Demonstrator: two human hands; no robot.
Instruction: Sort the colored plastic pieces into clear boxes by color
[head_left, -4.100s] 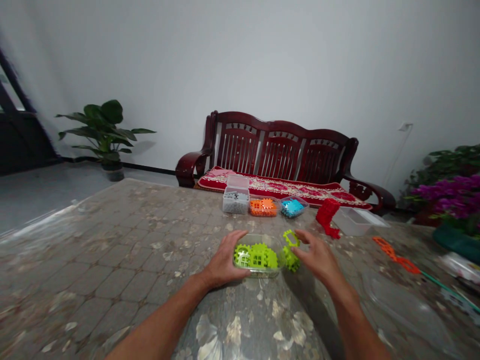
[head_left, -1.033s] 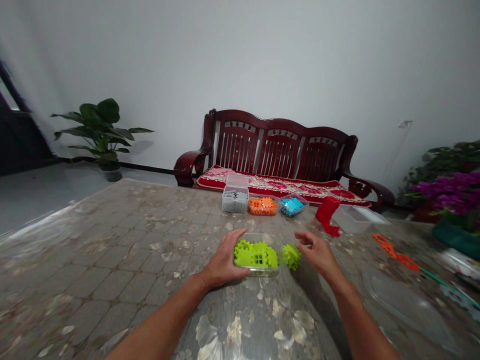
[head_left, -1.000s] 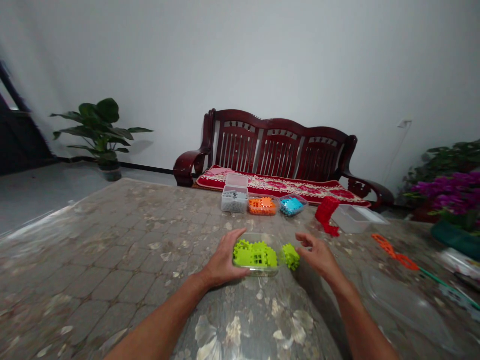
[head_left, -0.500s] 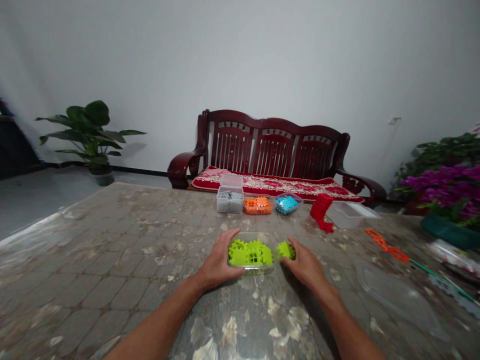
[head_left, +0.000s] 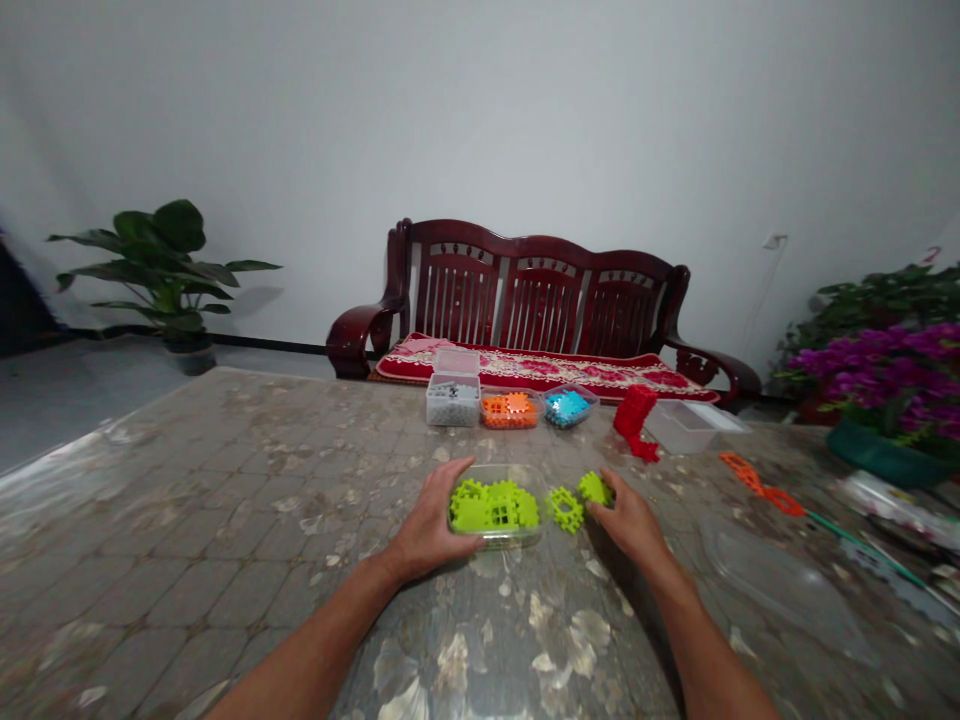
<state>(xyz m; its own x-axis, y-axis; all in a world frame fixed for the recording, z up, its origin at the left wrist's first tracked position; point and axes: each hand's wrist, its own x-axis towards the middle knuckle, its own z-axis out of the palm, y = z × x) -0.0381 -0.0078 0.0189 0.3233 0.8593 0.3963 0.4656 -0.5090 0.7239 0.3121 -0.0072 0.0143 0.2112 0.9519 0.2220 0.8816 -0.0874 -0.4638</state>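
My left hand (head_left: 439,515) grips the left side of a clear plastic box (head_left: 536,480), thumb at the front and fingers behind. Green toothed building pieces (head_left: 480,508) fill the box, one with a window grid. Just right of the box a green ring-shaped piece (head_left: 566,510) lies on the table. My right hand (head_left: 626,515) is closed on another green toothed piece (head_left: 595,488), pinched between thumb and fingers beside that ring.
Behind stand a box of grey pieces (head_left: 453,405), a box of orange pieces (head_left: 511,410) and a box of blue pieces (head_left: 568,406). A red assembled shape (head_left: 636,420), an open clear box (head_left: 682,430), an orange-and-green assembly (head_left: 761,490) and a clear lid (head_left: 784,585) lie to the right.
My right hand has moved right, away from the box, with a green piece. The ring-shaped green piece now lies separately on the table. My left hand stays on the box; the view shifts slightly.
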